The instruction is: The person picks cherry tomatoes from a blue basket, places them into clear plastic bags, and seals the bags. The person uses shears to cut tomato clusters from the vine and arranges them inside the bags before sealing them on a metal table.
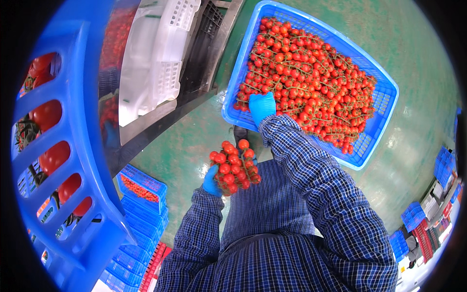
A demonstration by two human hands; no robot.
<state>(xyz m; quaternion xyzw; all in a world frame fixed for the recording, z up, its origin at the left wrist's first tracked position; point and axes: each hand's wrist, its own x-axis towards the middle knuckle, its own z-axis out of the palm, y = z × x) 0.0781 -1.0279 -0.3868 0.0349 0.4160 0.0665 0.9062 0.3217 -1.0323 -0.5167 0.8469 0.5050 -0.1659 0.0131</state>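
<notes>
My left hand (212, 181), in a blue glove, holds bunches of red cherry tomatoes on the vine (235, 168) in front of my legs. A large blue plastic crate (379, 148) stands before me, filled with many more cherry tomatoes on green stems (306, 76). At the crate's near left corner is my right hand (262, 106), also blue-gloved, its fingers down among the tomatoes. The back of that hand hides the fingertips, so whether they grip a stem does not show.
Close on the left rises a slotted blue crate (78, 146) with larger tomatoes (54, 157) behind its bars. White plastic crates (149, 73) sit on a metal-framed stand (219, 54). Stacked blue crates (142, 219) occupy the lower left. More crates (412, 215) line the far right.
</notes>
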